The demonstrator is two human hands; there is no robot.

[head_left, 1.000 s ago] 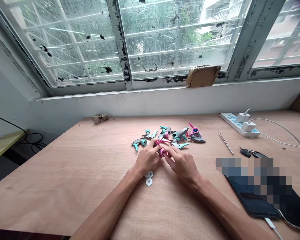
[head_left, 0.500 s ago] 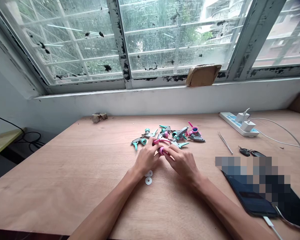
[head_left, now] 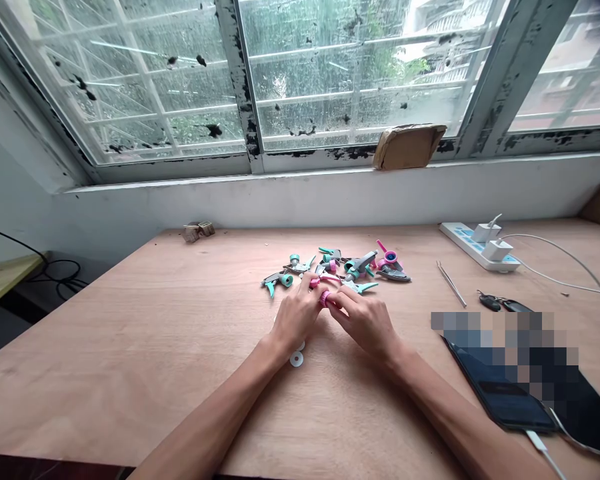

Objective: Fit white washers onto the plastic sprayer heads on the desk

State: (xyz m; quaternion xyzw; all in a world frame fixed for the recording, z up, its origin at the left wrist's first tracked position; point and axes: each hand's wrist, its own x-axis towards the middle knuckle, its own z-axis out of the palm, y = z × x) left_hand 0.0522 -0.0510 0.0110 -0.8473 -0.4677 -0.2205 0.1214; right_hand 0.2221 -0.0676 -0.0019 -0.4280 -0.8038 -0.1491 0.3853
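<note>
Between my two hands is a pink-and-grey trigger spray head, its ridged pink collar facing me. My left hand is closed around its body. The fingertips of my right hand pinch at the collar's opening; whether they hold anything small there is hidden. Just beyond my hands lies a loose pile of grey, teal and pink trigger spray heads. White ring washers lie flat on the table beside my left wrist, partly covered by it.
Tweezers lie to the right, near a dark key fob. A phone with a cable sits at the front right. A white power strip with chargers stands at the back right. Small brown blocks are at the far left.
Both hands stay almost in place on the pink spray head, which has turned slightly. My left wrist now covers a little more of the washers. The camera view has shifted slightly.
</note>
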